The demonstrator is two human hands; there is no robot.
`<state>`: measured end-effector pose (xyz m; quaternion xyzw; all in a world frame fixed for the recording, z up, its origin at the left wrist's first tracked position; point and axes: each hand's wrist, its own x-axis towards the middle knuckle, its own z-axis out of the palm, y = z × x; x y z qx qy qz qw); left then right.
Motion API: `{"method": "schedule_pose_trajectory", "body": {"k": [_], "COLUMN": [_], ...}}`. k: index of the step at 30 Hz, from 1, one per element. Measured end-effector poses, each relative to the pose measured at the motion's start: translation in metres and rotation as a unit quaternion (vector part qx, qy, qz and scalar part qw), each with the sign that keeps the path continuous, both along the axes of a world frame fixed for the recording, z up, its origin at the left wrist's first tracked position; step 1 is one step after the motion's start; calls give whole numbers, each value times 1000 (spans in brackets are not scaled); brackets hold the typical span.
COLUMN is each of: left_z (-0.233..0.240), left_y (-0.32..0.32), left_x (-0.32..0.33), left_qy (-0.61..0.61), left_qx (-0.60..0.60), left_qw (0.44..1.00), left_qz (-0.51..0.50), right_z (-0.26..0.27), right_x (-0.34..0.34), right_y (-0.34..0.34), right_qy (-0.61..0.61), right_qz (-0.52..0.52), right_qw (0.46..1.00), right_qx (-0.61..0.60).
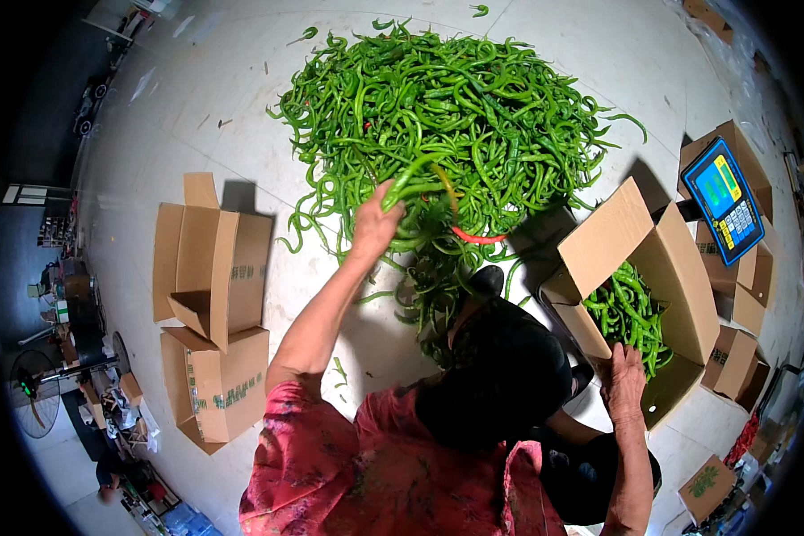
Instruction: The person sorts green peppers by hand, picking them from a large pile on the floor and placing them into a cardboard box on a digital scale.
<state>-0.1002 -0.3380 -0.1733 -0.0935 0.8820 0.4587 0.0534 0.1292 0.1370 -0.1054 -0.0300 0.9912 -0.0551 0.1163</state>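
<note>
A large heap of long green chili peppers (pixel 442 114) lies on the pale floor in front of me. My left hand (pixel 376 218) is at the heap's near left side, closed around some green peppers (pixel 409 179). Just right of it, a partly red pepper (pixel 476 237) lies at the near edge of the heap. To my right, an open cardboard box (pixel 687 295) holds green peppers (pixel 626 308) in its left part. My right hand (pixel 624 378) rests at the near edge of this box, beside the peppers; its fingertips are partly hidden, and whether it grips anything is unclear.
A digital scale display (pixel 722 199) stands beyond the box on the right. Open cardboard boxes (pixel 244 281) stand at the left, and more (pixel 730 362) at the far right. A fan (pixel 37 392) is at the far left. Loose peppers (pixel 340 372) lie on the floor near my legs.
</note>
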Motion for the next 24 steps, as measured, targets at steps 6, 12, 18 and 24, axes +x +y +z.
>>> {"method": "schedule_pose_trajectory", "body": {"k": [6, 12, 18, 24], "left_z": [-27, -54, -70, -94], "left_y": [-59, -48, -42, -19], "left_x": [48, 63, 23, 10], "left_qy": [-103, -22, -6, 149], "left_qx": [32, -137, -225, -273], "left_qw": [978, 953, 933, 924], "left_qz": [-181, -268, -281, -222], "right_z": [-12, -4, -6, 0], "right_x": [2, 0, 0, -4], "right_y": [7, 0, -2, -6], "right_qy": [7, 27, 39, 18], "right_qz": [19, 6, -6, -28], "right_qw": [1000, 1000, 999, 999], "right_qx": [-7, -2, 1, -2]}}
